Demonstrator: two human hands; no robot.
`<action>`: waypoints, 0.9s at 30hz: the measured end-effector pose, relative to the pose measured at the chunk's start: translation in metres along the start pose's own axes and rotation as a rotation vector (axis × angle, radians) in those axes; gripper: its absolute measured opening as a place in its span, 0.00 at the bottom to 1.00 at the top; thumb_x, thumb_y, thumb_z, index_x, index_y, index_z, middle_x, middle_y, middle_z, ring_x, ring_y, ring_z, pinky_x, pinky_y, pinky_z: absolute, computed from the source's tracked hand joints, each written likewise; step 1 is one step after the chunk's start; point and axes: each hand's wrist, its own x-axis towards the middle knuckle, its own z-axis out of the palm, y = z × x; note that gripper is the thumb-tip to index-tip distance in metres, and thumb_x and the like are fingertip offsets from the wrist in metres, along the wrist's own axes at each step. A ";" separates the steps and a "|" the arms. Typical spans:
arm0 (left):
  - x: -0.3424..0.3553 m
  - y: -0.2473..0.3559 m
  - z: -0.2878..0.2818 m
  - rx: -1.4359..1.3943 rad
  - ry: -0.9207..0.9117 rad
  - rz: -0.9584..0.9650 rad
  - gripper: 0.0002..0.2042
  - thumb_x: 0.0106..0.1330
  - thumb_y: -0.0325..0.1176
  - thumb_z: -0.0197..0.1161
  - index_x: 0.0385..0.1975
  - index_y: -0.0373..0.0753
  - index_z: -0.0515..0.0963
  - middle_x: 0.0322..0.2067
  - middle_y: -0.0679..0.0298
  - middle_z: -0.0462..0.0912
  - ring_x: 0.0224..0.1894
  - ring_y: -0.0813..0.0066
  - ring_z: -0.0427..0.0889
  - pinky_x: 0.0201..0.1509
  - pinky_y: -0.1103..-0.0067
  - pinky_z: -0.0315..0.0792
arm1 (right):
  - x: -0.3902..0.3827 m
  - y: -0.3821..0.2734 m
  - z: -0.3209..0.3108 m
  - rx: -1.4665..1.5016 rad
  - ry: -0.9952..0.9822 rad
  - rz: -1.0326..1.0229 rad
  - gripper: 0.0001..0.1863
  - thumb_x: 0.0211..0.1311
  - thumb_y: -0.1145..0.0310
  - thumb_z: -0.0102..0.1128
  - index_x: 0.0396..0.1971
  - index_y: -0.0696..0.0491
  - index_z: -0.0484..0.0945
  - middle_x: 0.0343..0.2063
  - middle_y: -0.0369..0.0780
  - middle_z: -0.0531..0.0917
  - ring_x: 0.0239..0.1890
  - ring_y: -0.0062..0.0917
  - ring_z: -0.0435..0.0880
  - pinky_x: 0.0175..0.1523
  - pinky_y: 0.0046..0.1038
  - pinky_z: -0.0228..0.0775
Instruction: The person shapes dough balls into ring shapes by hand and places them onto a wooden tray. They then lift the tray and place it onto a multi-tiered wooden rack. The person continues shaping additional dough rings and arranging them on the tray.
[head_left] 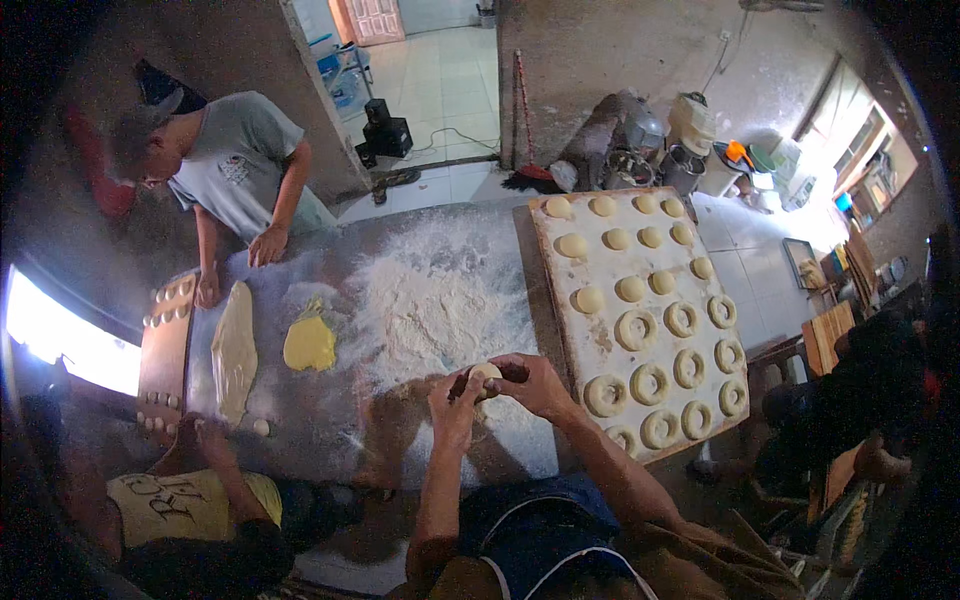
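Over the floured table, both my hands grip one small round piece of dough (486,372). My left hand (456,402) has its fingers closed round the near left side, while my right hand (532,386) pinches it from the right. Beneath and beyond them spreads a wide patch of white flour (430,310). To the right lies a large board (600,270) bearing rows of pale dough: round balls on the far part, rings with a hole on the near part. My hands partly cover the held dough, so its full shape is hidden.
Left on the table lie a yellow mass (309,344) and a long flat dough sheet (234,350). A co-worker (245,165) stands at the far left; another (190,500) is at the near left beside a narrow board (166,350) with small dough pieces. A broom (527,130) leans on the wall.
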 end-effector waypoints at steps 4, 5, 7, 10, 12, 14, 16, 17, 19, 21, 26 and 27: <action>-0.011 0.027 -0.022 0.398 -0.052 0.276 0.19 0.59 0.40 0.65 0.43 0.32 0.77 0.34 0.59 0.78 0.35 0.72 0.77 0.40 0.78 0.73 | 0.006 -0.012 0.028 -0.002 0.076 0.017 0.23 0.53 0.72 0.65 0.48 0.60 0.68 0.34 0.44 0.82 0.38 0.24 0.80 0.45 0.28 0.75; -0.015 0.031 -0.021 0.493 -0.093 0.344 0.18 0.59 0.40 0.65 0.41 0.30 0.77 0.34 0.59 0.78 0.35 0.72 0.77 0.40 0.79 0.72 | 0.002 -0.019 0.029 -0.029 0.092 0.042 0.24 0.52 0.72 0.66 0.48 0.60 0.68 0.33 0.44 0.82 0.37 0.24 0.81 0.44 0.27 0.75; -0.017 0.019 -0.009 0.433 -0.091 0.327 0.17 0.60 0.39 0.63 0.40 0.30 0.76 0.36 0.58 0.77 0.37 0.72 0.77 0.41 0.78 0.72 | -0.010 -0.032 0.022 -0.148 0.177 0.035 0.27 0.49 0.71 0.67 0.49 0.57 0.67 0.30 0.45 0.82 0.33 0.26 0.82 0.39 0.27 0.74; -0.005 -0.027 -0.008 0.270 -0.085 0.382 0.17 0.62 0.36 0.61 0.47 0.32 0.72 0.39 0.58 0.76 0.41 0.72 0.76 0.44 0.77 0.72 | -0.019 -0.040 0.024 -0.223 0.217 -0.015 0.32 0.47 0.72 0.67 0.54 0.53 0.63 0.29 0.44 0.81 0.30 0.27 0.81 0.36 0.27 0.74; -0.003 -0.034 -0.011 0.068 -0.091 0.334 0.19 0.63 0.33 0.59 0.52 0.34 0.67 0.41 0.57 0.75 0.44 0.71 0.75 0.46 0.77 0.72 | -0.019 -0.045 0.028 -0.172 0.134 0.001 0.35 0.47 0.73 0.65 0.57 0.51 0.59 0.31 0.43 0.81 0.31 0.26 0.80 0.37 0.28 0.73; -0.015 -0.020 -0.004 -0.227 -0.094 0.167 0.22 0.64 0.31 0.57 0.57 0.37 0.61 0.43 0.58 0.74 0.47 0.71 0.74 0.47 0.76 0.72 | -0.023 -0.054 0.022 -0.080 -0.043 0.082 0.37 0.48 0.75 0.63 0.60 0.50 0.57 0.33 0.42 0.79 0.33 0.26 0.78 0.40 0.29 0.71; -0.019 -0.018 -0.001 -0.492 -0.193 0.018 0.24 0.61 0.27 0.58 0.57 0.38 0.59 0.43 0.58 0.73 0.47 0.71 0.74 0.47 0.75 0.71 | -0.028 -0.045 0.015 0.074 -0.102 0.045 0.37 0.49 0.75 0.60 0.61 0.49 0.56 0.35 0.42 0.78 0.35 0.25 0.76 0.42 0.29 0.70; -0.021 -0.018 0.000 -0.624 -0.243 -0.060 0.25 0.60 0.25 0.58 0.57 0.39 0.58 0.43 0.59 0.73 0.46 0.71 0.73 0.47 0.75 0.71 | -0.029 -0.039 0.011 0.150 -0.130 0.026 0.37 0.50 0.74 0.59 0.62 0.48 0.55 0.35 0.42 0.77 0.37 0.25 0.75 0.43 0.29 0.69; -0.023 -0.013 0.001 -0.441 -0.437 0.118 0.23 0.59 0.27 0.59 0.53 0.40 0.60 0.41 0.59 0.73 0.45 0.70 0.74 0.46 0.74 0.71 | -0.026 -0.022 0.006 0.433 -0.037 0.155 0.24 0.60 0.66 0.52 0.56 0.53 0.61 0.36 0.44 0.77 0.40 0.24 0.74 0.45 0.27 0.68; -0.023 -0.017 0.007 -0.575 -0.512 0.171 0.20 0.58 0.31 0.58 0.49 0.40 0.62 0.40 0.60 0.73 0.44 0.69 0.74 0.47 0.74 0.72 | -0.019 -0.001 0.008 0.468 0.131 0.276 0.20 0.64 0.61 0.48 0.51 0.56 0.65 0.34 0.44 0.77 0.37 0.24 0.75 0.43 0.26 0.68; -0.014 -0.028 0.038 -0.836 -0.142 0.053 0.15 0.61 0.41 0.55 0.42 0.42 0.63 0.36 0.58 0.73 0.32 0.67 0.75 0.32 0.67 0.72 | -0.030 0.005 0.012 0.068 0.348 0.065 0.26 0.67 0.56 0.38 0.20 0.62 0.74 0.15 0.39 0.76 0.19 0.23 0.74 0.26 0.26 0.66; -0.014 -0.024 0.045 -0.712 -0.087 0.081 0.14 0.63 0.43 0.52 0.41 0.41 0.62 0.34 0.56 0.73 0.26 0.67 0.74 0.24 0.67 0.69 | -0.034 0.000 0.010 0.180 0.346 0.105 0.25 0.67 0.56 0.40 0.22 0.62 0.74 0.15 0.40 0.76 0.18 0.23 0.74 0.25 0.28 0.66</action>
